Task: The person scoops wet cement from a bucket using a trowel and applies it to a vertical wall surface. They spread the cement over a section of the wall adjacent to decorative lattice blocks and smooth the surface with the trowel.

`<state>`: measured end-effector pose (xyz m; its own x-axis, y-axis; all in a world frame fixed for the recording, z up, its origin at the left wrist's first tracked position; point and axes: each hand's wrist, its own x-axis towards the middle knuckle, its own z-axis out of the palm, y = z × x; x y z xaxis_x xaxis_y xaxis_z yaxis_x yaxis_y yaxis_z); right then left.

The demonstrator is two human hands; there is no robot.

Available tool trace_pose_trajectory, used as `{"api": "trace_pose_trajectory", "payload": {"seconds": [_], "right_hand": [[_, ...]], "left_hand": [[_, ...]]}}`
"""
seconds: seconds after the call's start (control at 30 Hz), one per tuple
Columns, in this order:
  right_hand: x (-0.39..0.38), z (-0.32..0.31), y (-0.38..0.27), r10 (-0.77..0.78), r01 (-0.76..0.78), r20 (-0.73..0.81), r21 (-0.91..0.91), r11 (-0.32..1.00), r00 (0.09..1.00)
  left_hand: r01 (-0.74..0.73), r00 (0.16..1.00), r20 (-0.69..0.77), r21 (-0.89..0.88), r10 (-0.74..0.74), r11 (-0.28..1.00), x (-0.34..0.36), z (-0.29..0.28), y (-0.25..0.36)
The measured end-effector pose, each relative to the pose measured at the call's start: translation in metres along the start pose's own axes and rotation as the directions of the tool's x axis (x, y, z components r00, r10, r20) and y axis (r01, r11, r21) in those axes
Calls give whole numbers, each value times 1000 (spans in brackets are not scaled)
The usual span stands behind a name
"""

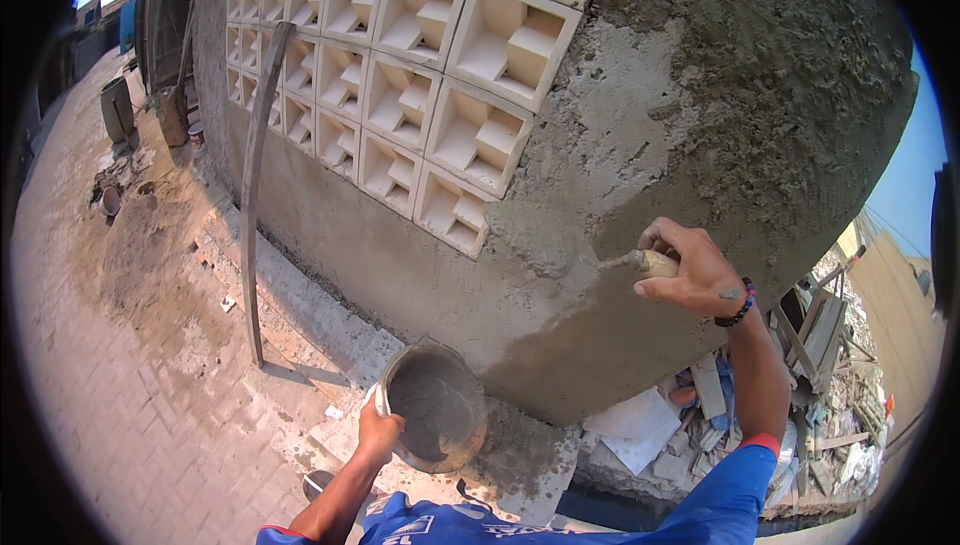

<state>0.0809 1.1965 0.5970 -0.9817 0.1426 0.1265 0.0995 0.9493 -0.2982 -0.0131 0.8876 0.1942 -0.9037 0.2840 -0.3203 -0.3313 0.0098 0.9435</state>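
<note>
My right hand (695, 270) is closed round the wooden handle of a trowel (655, 264). Its mortar-coated blade lies against the wall (580, 345), just right of the lower blocks, and blends with the grey surface. With my left hand (378, 432) I grip the rim of a round bucket (473, 365) low in front of me. Wet grey mortar (432, 400) sits inside it. Around the trowel the plaster is partly smooth and damp; higher to the right, rough mortar (780, 95) covers the wall.
Pale ventilation blocks (480, 135) fill the wall's upper left. A long wooden plank (252, 215) leans there. A sand heap (150, 245) lies on the paving at left. Rubble and broken boards (830, 345) pile up beyond the wall's right corner. A small dark container (318, 483) stands beside my left forearm.
</note>
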Motion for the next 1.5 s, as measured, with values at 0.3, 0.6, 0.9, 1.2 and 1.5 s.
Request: {"api": "trace_pose_trajectory", "payload": {"seconds": [0.3,0.6,0.9,1.2,1.5], "right_hand": [[66,-100,6,-326,282,27,440,853,945],[124,-158,66,-27,125,-610,120,985,792],[103,-54,45,-66,-38,-282,-350,936,957],[140,-84,25,-24,-198,-409,-491,848,912],[121,-131,-17,-218,-314,-631,-619,720,744]], "left_hand": [[46,990,-129,-20,-49,999,10,-21,-40],[86,986,-139,-67,-94,994,31,-27,-34],[63,995,-69,-63,-67,996,40,-18,-27],[53,993,-98,-73,-60,996,20,-21,-27],[58,991,-121,-58,-65,997,17,-52,-56]]}}
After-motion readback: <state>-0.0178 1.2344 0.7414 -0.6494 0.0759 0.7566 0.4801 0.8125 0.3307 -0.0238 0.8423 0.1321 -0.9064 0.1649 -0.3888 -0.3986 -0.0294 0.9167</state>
